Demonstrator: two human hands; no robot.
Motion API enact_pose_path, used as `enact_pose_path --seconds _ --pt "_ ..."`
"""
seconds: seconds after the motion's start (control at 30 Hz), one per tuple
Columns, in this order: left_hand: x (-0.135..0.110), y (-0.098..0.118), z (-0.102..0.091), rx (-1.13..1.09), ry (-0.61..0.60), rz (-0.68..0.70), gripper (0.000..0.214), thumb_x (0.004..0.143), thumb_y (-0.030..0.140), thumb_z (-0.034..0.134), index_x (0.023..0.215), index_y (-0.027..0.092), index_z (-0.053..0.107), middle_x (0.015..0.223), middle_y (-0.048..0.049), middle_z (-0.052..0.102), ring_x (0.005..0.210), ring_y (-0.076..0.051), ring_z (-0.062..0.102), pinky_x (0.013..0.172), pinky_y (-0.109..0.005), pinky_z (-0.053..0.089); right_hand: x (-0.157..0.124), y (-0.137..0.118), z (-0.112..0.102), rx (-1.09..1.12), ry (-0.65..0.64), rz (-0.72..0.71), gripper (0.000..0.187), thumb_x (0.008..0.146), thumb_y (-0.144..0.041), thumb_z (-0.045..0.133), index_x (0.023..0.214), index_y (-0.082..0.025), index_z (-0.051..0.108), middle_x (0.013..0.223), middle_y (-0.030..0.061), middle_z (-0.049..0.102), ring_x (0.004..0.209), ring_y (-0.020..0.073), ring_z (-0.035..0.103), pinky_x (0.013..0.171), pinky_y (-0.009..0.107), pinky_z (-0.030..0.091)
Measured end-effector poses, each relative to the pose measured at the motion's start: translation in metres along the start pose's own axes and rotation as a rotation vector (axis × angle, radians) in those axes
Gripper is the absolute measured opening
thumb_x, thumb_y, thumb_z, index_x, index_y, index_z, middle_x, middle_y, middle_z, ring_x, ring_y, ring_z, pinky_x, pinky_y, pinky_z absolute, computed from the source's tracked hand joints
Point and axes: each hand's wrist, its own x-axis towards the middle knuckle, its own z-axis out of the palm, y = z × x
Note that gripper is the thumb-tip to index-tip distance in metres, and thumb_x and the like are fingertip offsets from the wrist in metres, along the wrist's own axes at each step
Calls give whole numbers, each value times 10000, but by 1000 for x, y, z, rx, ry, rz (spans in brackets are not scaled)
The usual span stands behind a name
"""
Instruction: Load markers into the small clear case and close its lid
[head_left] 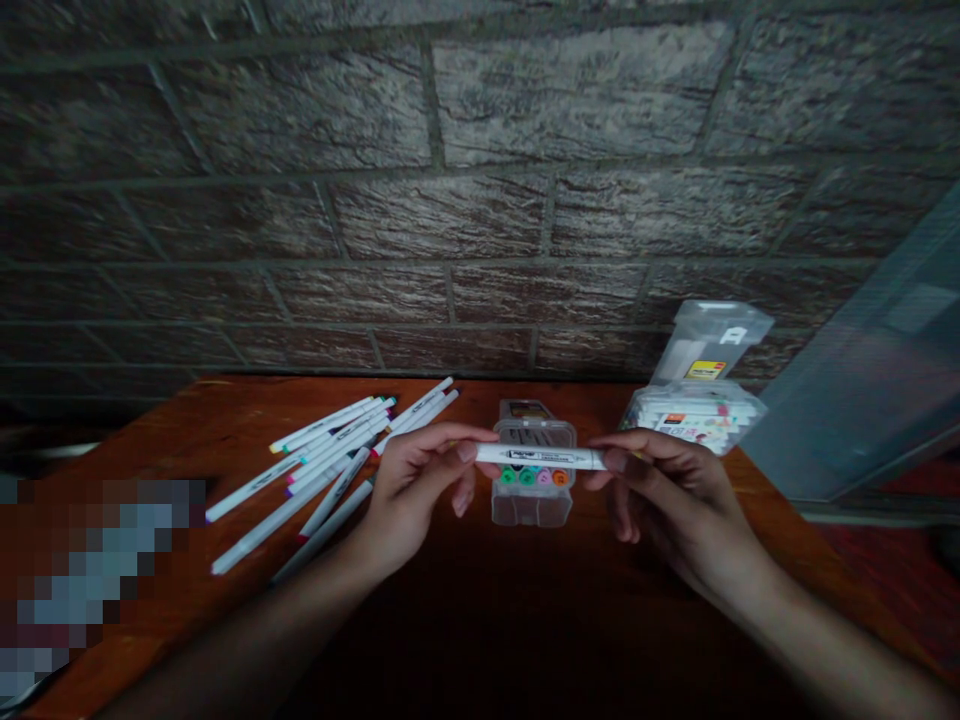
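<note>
A white marker [541, 457] with dark print lies level between my two hands. My left hand [424, 485] pinches its left end, and my right hand [667, 480] grips the right end, so both tips are hidden by fingers. Behind and just below the marker stands a small clear plastic case [531, 505] on the table. Green, pink and orange marker ends [544, 478] show in a row inside it. Left of my left hand, several loose white markers [330, 450] with coloured ends lie in a spread pile.
The brown wooden table [225, 410] meets a stone-block wall [487, 220]. At the back right sits a larger clear case [697, 415] full of markers, its lid raised. A translucent grey panel [855, 390] stands beyond the right edge. A pixelated patch [105, 580] covers something at the left.
</note>
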Motion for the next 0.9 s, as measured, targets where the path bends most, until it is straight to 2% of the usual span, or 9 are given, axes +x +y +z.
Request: enact_pose_path --seconds 0.43,0.9 --pt "1 5 1 -157 -6 -26 231 984 258 654 1105 168 829 813 -98 809 482 -85 539 479 -209 442 -2 -9 5 108 7 78 190 893 -343 822 1028 -212 855 824 85 847 369 95 631 363 159 500" --pt "4 11 5 -245 21 -56 296 926 251 641 1101 89 817 771 -149 810 446 -114 539 447 -237 439 1 -12 4 191 38 120 246 863 -294 764 1060 -175 851 831 133 851 339 137 625 332 213 500"
